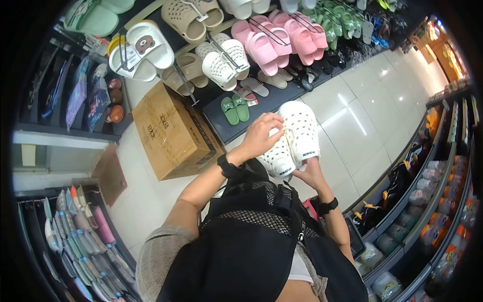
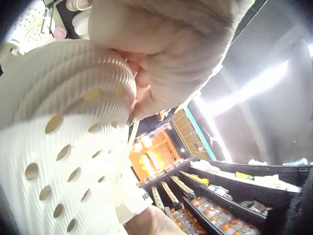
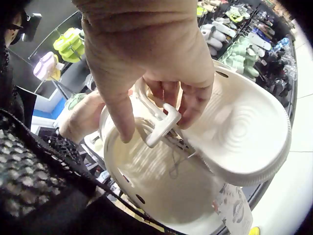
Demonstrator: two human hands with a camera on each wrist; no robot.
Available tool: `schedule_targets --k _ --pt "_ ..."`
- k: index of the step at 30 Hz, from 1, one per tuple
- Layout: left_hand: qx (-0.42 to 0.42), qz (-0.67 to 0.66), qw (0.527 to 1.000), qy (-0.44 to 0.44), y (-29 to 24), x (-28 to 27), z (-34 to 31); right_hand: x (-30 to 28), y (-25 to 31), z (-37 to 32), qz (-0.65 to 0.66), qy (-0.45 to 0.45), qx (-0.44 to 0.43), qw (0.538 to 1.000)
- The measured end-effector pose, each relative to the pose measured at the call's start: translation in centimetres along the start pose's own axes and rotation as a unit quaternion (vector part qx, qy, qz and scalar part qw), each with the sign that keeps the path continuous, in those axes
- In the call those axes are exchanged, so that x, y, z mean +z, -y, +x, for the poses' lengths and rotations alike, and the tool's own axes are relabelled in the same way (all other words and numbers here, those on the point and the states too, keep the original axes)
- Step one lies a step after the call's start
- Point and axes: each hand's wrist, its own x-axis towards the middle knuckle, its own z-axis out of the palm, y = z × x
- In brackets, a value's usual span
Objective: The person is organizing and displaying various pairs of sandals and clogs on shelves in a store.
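Note:
A pair of white clogs [image 1: 300, 128] with vent holes is held up in front of the body, soles away from the head camera. My left hand [image 1: 261, 136] curls its fingers over the inner side of the left clog; in the left wrist view this hand [image 2: 166, 49] grips the ribbed edge. At the heel end, my right hand [image 1: 312, 176] holds the pair from below. The right wrist view shows its fingers [image 3: 193, 105] curled into the clogs' openings, beside a white plastic hanger hook [image 3: 164, 127] joining them. A paper tag [image 3: 234, 208] hangs there.
Sandals and clogs hang on a display rack, pink slippers [image 1: 264, 43] among them. Green slides [image 1: 235, 109] lie on the low dark ledge [image 1: 216, 118]. A cardboard box [image 1: 168, 133] stands on the tiled floor at left. Shelves of bottles [image 1: 432, 216] line the right.

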Motion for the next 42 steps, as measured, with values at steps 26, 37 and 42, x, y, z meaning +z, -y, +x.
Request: schedule_targets --k 26,37,42 --pt "-0.108 0.006 0.993 -0.045 27.3 -7.5 7.1 11.0 -4.6 30.4 0.388 0.02 0.375 0.842" --pt "-0.116 0.132 0.982 -0.075 29.2 -10.0 11.8 10.8 -4.0 37.9 0.352 0.063 0.343 0.869" --pt "-0.135 0.2 0.965 -0.102 30.8 -11.1 12.9 11.6 -2.6 40.0 0.282 0.104 0.344 0.89"
